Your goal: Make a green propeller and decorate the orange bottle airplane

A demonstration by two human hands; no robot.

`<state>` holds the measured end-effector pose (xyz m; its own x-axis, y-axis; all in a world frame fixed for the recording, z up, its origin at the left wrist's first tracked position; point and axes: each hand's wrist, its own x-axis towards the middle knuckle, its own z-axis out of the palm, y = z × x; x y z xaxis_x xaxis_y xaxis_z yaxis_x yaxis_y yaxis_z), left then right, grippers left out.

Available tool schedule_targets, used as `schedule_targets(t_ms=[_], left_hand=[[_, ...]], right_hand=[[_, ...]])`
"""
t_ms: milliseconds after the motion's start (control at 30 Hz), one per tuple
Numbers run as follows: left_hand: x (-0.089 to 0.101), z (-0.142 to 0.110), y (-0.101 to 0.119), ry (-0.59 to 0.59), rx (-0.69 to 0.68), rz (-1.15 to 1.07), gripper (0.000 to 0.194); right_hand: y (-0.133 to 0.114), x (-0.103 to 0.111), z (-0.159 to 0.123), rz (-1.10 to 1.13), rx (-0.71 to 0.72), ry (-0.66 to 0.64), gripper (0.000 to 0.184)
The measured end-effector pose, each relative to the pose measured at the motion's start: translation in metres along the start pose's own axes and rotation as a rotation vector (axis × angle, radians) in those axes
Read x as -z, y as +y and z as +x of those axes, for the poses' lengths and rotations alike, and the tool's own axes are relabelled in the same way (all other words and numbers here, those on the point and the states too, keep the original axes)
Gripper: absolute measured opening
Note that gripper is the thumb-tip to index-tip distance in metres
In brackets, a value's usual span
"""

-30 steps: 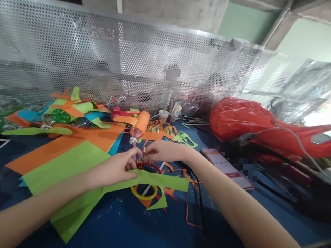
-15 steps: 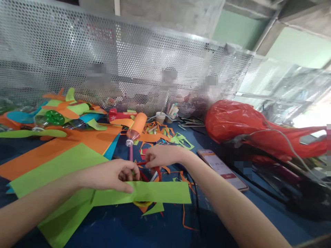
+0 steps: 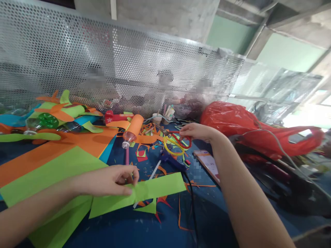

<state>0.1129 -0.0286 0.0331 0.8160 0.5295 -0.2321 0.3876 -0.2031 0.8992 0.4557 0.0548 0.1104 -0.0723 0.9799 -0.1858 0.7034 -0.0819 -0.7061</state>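
A red plastic bag (image 3: 227, 120) bulges on the right side of the blue table (image 3: 103, 229) — a smartphone (image 3: 207, 165) lies near it, display up. Toward the back, markers (image 3: 170, 111) stand in a cup (image 3: 167, 121) beside a pale cup (image 3: 157, 119), before a perforated metal panel (image 3: 144, 65) — blurred people (image 3: 95, 86) show through its holes.

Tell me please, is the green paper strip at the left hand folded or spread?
Spread: the green paper strip extends both ways from the left hand, creased near its middle.
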Motion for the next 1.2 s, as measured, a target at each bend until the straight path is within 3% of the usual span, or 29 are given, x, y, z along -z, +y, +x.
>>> schedule_targets(t_ms=[167, 267, 367, 500, 700, 967, 1200], left_hand=[[-0.015, 0.002, 0.005, -0.021, 0.012, -0.012, 0.014], [-0.028, 0.003, 0.007, 0.021, 0.046, -0.014, 0.017], [-0.042, 0.005, 0.012, 0.105, 0.067, 0.127, 0.016], [-0.059, 0.008, 0.014, 0.184, -0.073, 0.305, 0.018], [-0.072, 0.008, 0.010, 0.183, -0.234, 0.388, 0.024], [-0.077, 0.006, 0.016, 0.191, 0.028, 0.201, 0.021], [-0.085, 0.003, 0.002, 0.296, -0.292, 0.516, 0.023]], right_hand=[[0.023, -0.025, 0.031, 0.079, -0.119, 0.104, 0.020], [0.027, -0.044, 0.046, 0.109, -0.172, 0.140, 0.032], [0.026, -0.056, 0.056, 0.125, -0.169, 0.194, 0.034], [0.021, -0.062, 0.060, 0.087, -0.134, 0.267, 0.033], [0.018, -0.066, 0.062, -0.032, -0.124, 0.329, 0.033], [0.003, -0.101, 0.060, -0.163, -0.055, 0.239, 0.032], [-0.008, -0.101, 0.045, -0.403, 0.067, 0.389, 0.028]])
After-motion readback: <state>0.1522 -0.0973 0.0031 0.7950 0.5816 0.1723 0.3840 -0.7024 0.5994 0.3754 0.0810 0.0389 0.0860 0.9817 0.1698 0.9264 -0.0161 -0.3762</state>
